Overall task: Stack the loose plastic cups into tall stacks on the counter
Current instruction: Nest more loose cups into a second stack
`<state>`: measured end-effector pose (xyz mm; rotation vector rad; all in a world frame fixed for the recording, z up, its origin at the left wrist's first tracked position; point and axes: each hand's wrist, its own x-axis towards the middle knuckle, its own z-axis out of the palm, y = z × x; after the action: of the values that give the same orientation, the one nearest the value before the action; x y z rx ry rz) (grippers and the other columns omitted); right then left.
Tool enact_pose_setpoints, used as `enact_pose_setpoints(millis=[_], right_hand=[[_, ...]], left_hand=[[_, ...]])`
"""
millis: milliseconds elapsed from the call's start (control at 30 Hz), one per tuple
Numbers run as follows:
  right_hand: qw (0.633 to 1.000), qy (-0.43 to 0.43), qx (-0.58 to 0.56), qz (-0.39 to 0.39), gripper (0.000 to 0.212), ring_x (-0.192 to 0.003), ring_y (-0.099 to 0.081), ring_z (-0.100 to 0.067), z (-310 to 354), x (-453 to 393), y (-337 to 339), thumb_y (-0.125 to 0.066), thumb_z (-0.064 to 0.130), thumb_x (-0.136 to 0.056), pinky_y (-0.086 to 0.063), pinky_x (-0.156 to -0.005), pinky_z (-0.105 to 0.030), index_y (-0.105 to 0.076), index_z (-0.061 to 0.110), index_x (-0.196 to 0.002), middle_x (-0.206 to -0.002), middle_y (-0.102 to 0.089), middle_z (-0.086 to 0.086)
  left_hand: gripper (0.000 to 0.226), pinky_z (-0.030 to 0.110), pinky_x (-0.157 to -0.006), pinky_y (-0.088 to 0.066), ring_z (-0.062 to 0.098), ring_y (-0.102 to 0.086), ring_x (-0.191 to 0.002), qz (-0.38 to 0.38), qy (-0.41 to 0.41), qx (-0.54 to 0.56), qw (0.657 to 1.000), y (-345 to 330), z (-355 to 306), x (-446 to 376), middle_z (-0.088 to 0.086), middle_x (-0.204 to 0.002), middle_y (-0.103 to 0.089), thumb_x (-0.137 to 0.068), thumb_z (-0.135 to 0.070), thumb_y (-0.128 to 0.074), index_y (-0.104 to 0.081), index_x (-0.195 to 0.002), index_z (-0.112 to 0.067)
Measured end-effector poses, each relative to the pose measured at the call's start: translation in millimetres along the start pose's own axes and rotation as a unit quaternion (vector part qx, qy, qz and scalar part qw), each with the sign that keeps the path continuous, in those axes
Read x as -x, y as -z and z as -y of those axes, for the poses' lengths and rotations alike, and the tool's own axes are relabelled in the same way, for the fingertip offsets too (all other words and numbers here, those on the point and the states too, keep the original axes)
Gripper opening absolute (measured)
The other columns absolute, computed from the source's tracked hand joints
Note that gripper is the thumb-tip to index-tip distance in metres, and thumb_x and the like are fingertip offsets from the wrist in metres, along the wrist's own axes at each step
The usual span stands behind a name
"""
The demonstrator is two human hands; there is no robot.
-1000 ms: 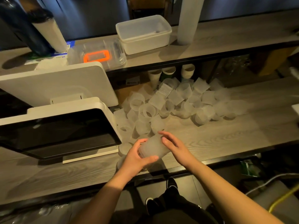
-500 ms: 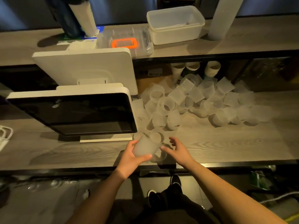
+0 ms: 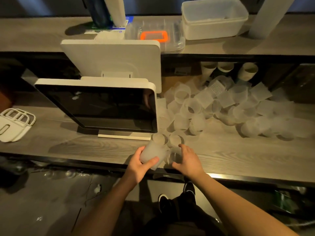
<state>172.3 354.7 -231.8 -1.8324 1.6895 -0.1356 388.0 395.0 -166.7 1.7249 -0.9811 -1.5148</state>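
Observation:
Several loose frosted plastic cups (image 3: 221,109) lie in a heap on the wooden counter (image 3: 238,155), right of the screen. My left hand (image 3: 139,165) grips a short stack of frosted cups (image 3: 152,153), tilted, near the counter's front edge. My right hand (image 3: 186,160) is just right of it, fingers curled over a clear cup (image 3: 173,157) lying on the counter. Two more cups (image 3: 175,139) stand just behind my hands.
A point-of-sale screen (image 3: 102,108) on a white stand fills the counter's left half. A white rack (image 3: 13,123) lies at far left. The upper shelf holds a white tub (image 3: 213,19), a clear box with an orange lid (image 3: 155,35) and tall cup stacks (image 3: 269,16).
My left hand has carried the cup stack lower and closer to the counter's front edge. My right hand has come off the stack and closed over a cup lying on the counter.

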Motion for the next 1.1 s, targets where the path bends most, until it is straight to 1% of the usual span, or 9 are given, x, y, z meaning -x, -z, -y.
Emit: enact_pose_setpoints(millis=[100,233,333,400,567,733,833,967,1100], right_hand=[[0.990,-0.028,-0.135,-0.031,0.079,-0.124,-0.052,-0.019,-1,4,14,-0.072,0.043,-0.082,-0.049,-0.102,-0.037,-0.036,0.019,-0.148,-0.140,-0.049,-0.002],[0.941,-0.065,-0.320,-0.083,0.058,-0.104,-0.057,-0.015,0,7,45,-0.071,0.030,-0.089,-0.048,-0.079,-0.017,-0.045,0.022,-0.140,-0.122,-0.053,-0.001],[0.897,-0.065,-0.424,-0.111,0.043,-0.114,-0.057,-0.019,5,8,68,-0.065,0.024,-0.093,-0.046,-0.087,-0.023,-0.051,0.024,-0.133,-0.126,-0.056,-0.003],[0.878,-0.044,-0.467,-0.094,0.046,-0.115,-0.056,-0.013,11,11,83,-0.062,0.024,-0.095,-0.045,-0.087,-0.019,-0.049,0.026,-0.139,-0.126,-0.055,0.001],[0.881,0.019,-0.470,-0.056,0.049,-0.107,-0.057,-0.008,25,18,101,-0.060,0.036,-0.080,-0.045,-0.090,-0.017,-0.056,0.036,-0.129,-0.115,-0.057,-0.002],[0.895,0.027,-0.444,-0.030,0.046,-0.103,-0.053,0.011,29,22,95,-0.058,0.042,-0.085,-0.039,-0.087,-0.004,-0.058,0.032,-0.130,-0.119,-0.057,0.001],[0.905,0.023,-0.424,0.010,0.052,-0.124,-0.046,0.004,33,27,84,-0.046,0.054,-0.097,-0.032,-0.103,-0.007,-0.055,0.026,-0.140,-0.135,-0.051,0.004],[0.912,0.001,-0.408,0.050,0.048,-0.134,-0.036,-0.002,33,20,80,-0.028,0.047,-0.106,-0.023,-0.114,-0.025,-0.050,0.028,-0.145,-0.142,-0.043,0.012],[0.904,-0.064,-0.423,-0.008,0.050,-0.133,-0.045,-0.013,24,1,68,-0.051,0.040,-0.102,-0.036,-0.106,-0.026,-0.042,0.020,-0.147,-0.142,-0.049,0.001]], left_hand=[[0.057,0.019,-0.070,-0.055,0.011,-0.062,-0.101,0.001,-0.018,0.001,1.000,-4,-6,1,-0.002,-0.116,-0.061,-0.078,-0.014,-0.082,-0.052,-0.126,-0.023],[0.062,0.028,-0.078,-0.059,0.012,-0.062,-0.105,0.007,-0.042,-0.007,0.999,-10,-12,-2,-0.003,-0.119,-0.060,-0.074,-0.016,-0.085,-0.054,-0.127,-0.025],[0.065,0.030,-0.080,-0.059,0.014,-0.060,-0.109,0.031,-0.058,-0.019,0.998,-17,-19,-6,-0.004,-0.122,-0.059,-0.074,-0.019,-0.085,-0.054,-0.131,-0.025],[0.064,0.028,-0.078,-0.059,0.014,-0.061,-0.109,0.046,-0.069,-0.019,0.996,-23,-24,-8,-0.004,-0.121,-0.059,-0.074,-0.018,-0.086,-0.055,-0.129,-0.026],[0.074,0.030,-0.080,-0.059,0.014,-0.063,-0.108,0.062,-0.081,-0.018,0.995,-36,-36,-11,-0.004,-0.120,-0.063,-0.054,-0.045,-0.089,-0.059,-0.121,-0.036],[0.067,0.022,-0.072,-0.055,0.015,-0.063,-0.106,0.083,-0.085,-0.004,0.993,-41,-45,-12,-0.001,-0.120,-0.062,-0.062,-0.027,-0.092,-0.058,-0.120,-0.032],[0.074,0.025,-0.074,-0.056,0.013,-0.063,-0.106,0.076,-0.086,-0.012,0.993,-42,-44,-12,-0.004,-0.119,-0.061,-0.055,-0.038,-0.091,-0.057,-0.121,-0.033],[0.081,0.027,-0.075,-0.057,0.009,-0.064,-0.103,0.065,-0.067,-0.004,0.996,-41,-34,-13,-0.002,-0.121,-0.062,-0.051,-0.043,-0.090,-0.057,-0.124,-0.030],[0.076,0.027,-0.074,-0.057,0.015,-0.064,-0.106,0.038,-0.052,0.011,0.998,-31,-27,-12,-0.002,-0.120,-0.062,-0.057,-0.038,-0.093,-0.056,-0.123,-0.030]])
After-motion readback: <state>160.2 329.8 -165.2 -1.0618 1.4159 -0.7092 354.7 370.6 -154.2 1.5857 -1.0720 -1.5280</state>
